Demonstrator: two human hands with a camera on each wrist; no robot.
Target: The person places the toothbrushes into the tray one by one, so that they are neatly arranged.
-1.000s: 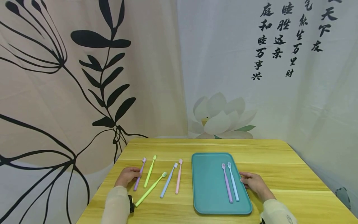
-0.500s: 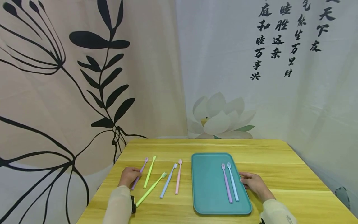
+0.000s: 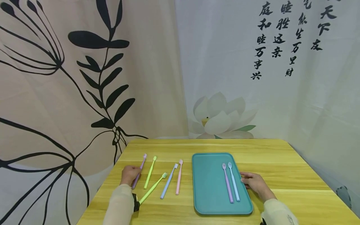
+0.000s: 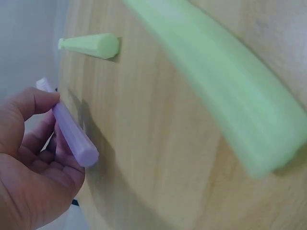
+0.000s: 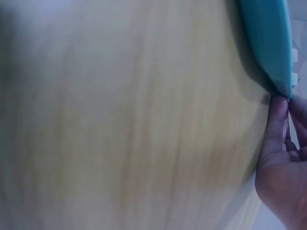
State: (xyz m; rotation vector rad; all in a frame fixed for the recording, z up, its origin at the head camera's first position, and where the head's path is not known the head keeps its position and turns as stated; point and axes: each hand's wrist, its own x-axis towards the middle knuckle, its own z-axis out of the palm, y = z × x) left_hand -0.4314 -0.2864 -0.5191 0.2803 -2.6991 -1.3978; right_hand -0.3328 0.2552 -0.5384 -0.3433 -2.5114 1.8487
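My left hand [image 3: 130, 175] pinches a purple toothbrush [image 3: 143, 162] between thumb and fingers at the left of the table. In the left wrist view the handle end of this toothbrush [image 4: 76, 136] points toward the camera, its shadow falling apart from it on the wood. Just right of it lie two green toothbrushes [image 3: 150, 172] [image 3: 153, 188], then a blue toothbrush [image 3: 169, 181] and a pink toothbrush [image 3: 179, 178]. My right hand [image 3: 256, 184] grips the right rim of a teal tray [image 3: 208, 184] with thumb and fingertips. Inside the tray a purple toothbrush [image 3: 228, 184] lies beside a light blue one [image 3: 234, 182].
The tray rests on a wooden table [image 3: 281, 156], right of the loose toothbrushes. Behind the table hangs a printed curtain [image 3: 157, 78]. One green handle [image 4: 230, 91] passes close under the left wrist camera.
My left hand has shifted slightly right and away, and the purple toothbrush it holds has swung and moved up off its earlier place. The right hand and tray stay put.
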